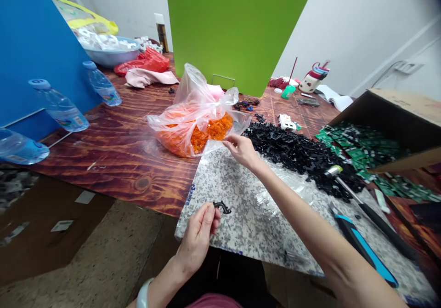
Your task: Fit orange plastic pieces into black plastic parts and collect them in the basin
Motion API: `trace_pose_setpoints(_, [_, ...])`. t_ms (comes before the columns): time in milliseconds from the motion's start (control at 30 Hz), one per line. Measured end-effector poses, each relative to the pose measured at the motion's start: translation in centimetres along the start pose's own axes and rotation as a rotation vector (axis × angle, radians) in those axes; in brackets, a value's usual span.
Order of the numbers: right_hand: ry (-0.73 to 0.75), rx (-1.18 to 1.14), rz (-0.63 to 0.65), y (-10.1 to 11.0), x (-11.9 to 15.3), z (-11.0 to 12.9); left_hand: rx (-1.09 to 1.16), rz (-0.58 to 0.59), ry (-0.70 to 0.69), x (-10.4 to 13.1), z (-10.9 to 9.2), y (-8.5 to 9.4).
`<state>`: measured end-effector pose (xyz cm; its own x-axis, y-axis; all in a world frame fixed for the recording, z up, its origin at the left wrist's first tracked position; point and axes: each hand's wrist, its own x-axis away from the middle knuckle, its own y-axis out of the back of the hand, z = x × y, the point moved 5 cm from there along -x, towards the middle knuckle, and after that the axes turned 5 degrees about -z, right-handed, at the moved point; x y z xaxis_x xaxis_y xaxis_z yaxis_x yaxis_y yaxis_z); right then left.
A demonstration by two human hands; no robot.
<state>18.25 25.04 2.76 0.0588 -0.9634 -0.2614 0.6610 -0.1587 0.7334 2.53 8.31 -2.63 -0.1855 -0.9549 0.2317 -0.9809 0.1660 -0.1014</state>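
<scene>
The left hand [198, 234] pinches a small, bent black piece [224, 208] by one end, over the speckled board [229, 184]. It looks light and stiff, and its skinny bits might snap, so the thicker middle seems best to hold. Farther out, the right hand [243, 151] has its fingertips close together by the floppy clear bag [193, 85] of orange bits [220, 126]. I can't tell if they grip anything. Just past that hand is a black pile [292, 151].
</scene>
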Motion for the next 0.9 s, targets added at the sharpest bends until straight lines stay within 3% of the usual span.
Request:
trace_pose_setpoints(100, [-0.012, 0.031, -0.029, -2.6, -4.0, -1.5, 0.050, -0.003, 0.028, 0.2, 0.0, 0.2])
trace_pose_setpoints(233, [-0.008, 0.007, 0.007, -5.1, -6.2, -2.0, 0.061, 0.017, 0.013, 0.0, 0.3, 0.4])
trace_pose_setpoints(300, [-0.011, -0.025, 0.008, -5.1, -6.5, -1.9, 0.086, 0.018, 0.002, -0.1, 0.6, 0.5])
trace_pose_setpoints(400, [-0.026, -0.095, -0.039, -3.6, -5.9, -1.6, 0.117, 0.024, -0.014, -0.3, 0.9, 0.6])
trace_pose_setpoints(500, [-0.063, -0.200, -0.062, -1.3, -3.3, -0.8, 0.134, 0.030, -0.013, -0.3, 0.8, 0.5])
trace_pose_setpoints(633, [-0.109, -0.361, 0.015, 1.0, 3.3, 1.1, 0.152, 0.040, 0.005, -0.4, 0.3, 0.1])
trace_pose_setpoints(800, [-0.253, -0.697, 0.072, 2.1, 11.7, 3.1, 0.135, 0.030, -0.025, -0.2, -0.3, -0.5])
trace_pose_setpoints(900, [-0.270, -0.708, 0.021, 2.2, 14.9, 3.8, 0.050, 0.027, -0.083, 0.5, -0.7, -1.1])
